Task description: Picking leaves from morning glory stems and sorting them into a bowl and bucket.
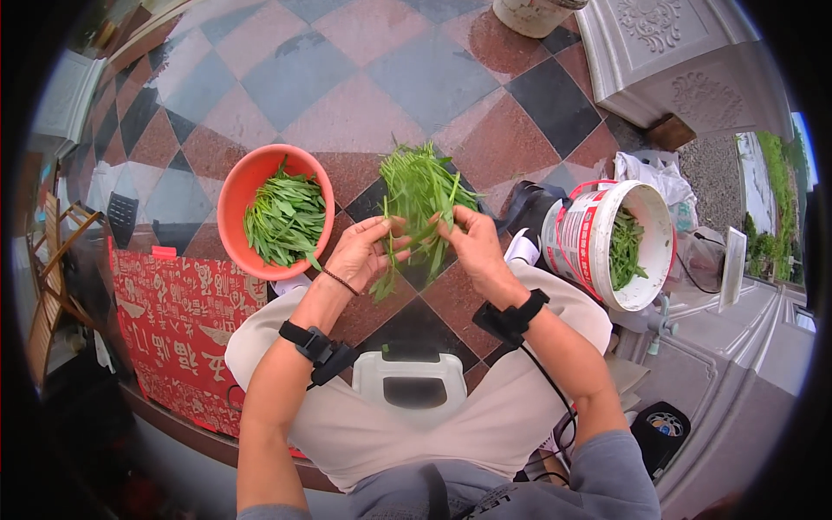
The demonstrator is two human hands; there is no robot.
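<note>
Both hands are raised over the tiled floor between my knees. My left hand (364,252) pinches a stalk of leafy greens (385,283) between thumb and fingertips, and its leaves hang down. My right hand (480,250) has leafy greens between thumb and forefinger; fingers hide part of the grip. Just beyond lies a heap of long-stemmed leafy greens (413,172), probably water spinach. To the left, an orange plastic basin (229,207) contains picked leaves and stems (286,218). At the right, a white plastic bucket (588,227) leans towards me with greens (625,250) inside.
A red mat with gold characters (182,338) covers the floor at left, near a wooden folding frame (55,260). Another bucket (530,18) stands far ahead by a carved pillar base (676,65). White plastic bags (653,175) lie behind the right bucket. A white plastic stool (409,364) shows beneath me.
</note>
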